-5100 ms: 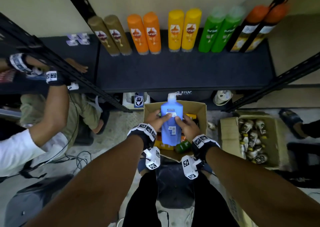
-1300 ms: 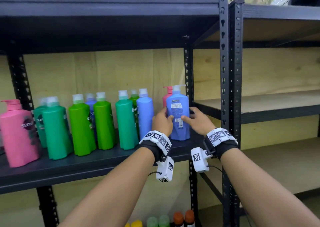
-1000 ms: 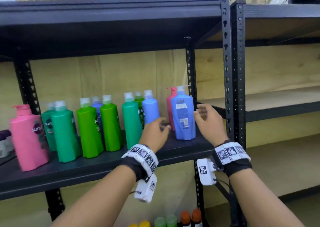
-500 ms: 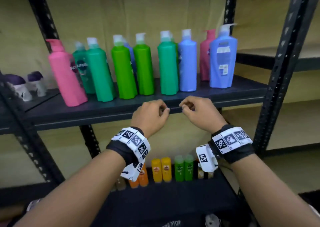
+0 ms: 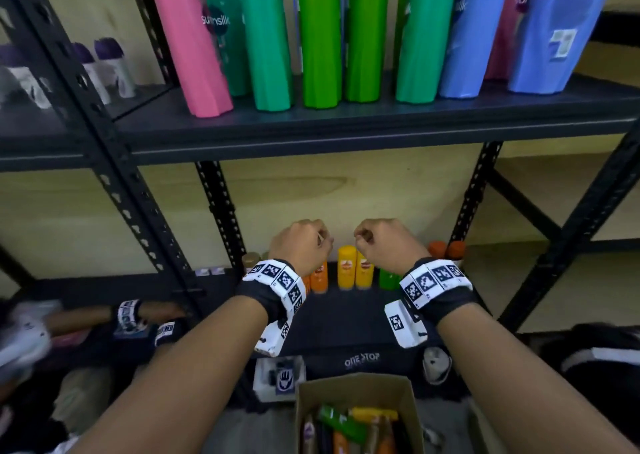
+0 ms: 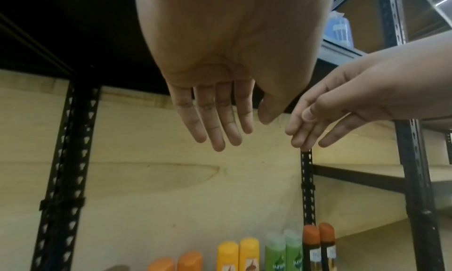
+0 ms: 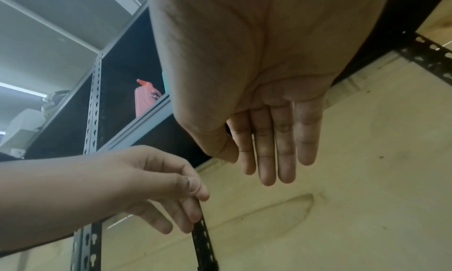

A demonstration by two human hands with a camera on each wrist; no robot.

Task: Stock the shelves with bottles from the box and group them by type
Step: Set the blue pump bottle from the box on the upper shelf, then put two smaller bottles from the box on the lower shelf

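Both my hands hang empty in front of the gap between two shelves. My left hand (image 5: 300,245) and right hand (image 5: 378,245) are side by side, fingers loose and pointing down, as the left wrist view (image 6: 215,118) and right wrist view (image 7: 276,139) show. The blue pump bottle (image 5: 554,31) stands at the right end of the upper shelf (image 5: 346,131), beside another blue bottle (image 5: 467,38), green bottles (image 5: 322,38) and a pink one (image 5: 187,45). The open cardboard box (image 5: 346,384) lies below my hands with several bottles (image 5: 346,426) inside.
Small orange, yellow (image 5: 355,268) and green bottles line the back of the lower shelf (image 5: 346,318). Black perforated uprights (image 5: 114,176) frame the bay. Another person's arm (image 5: 138,315) reaches in at lower left. Purple-capped small bottles (image 5: 104,62) stand on the neighbouring shelf.
My hands have let go of the blue pump bottle on the upper shelf and dropped below that shelf. The view has tilted down to the box.
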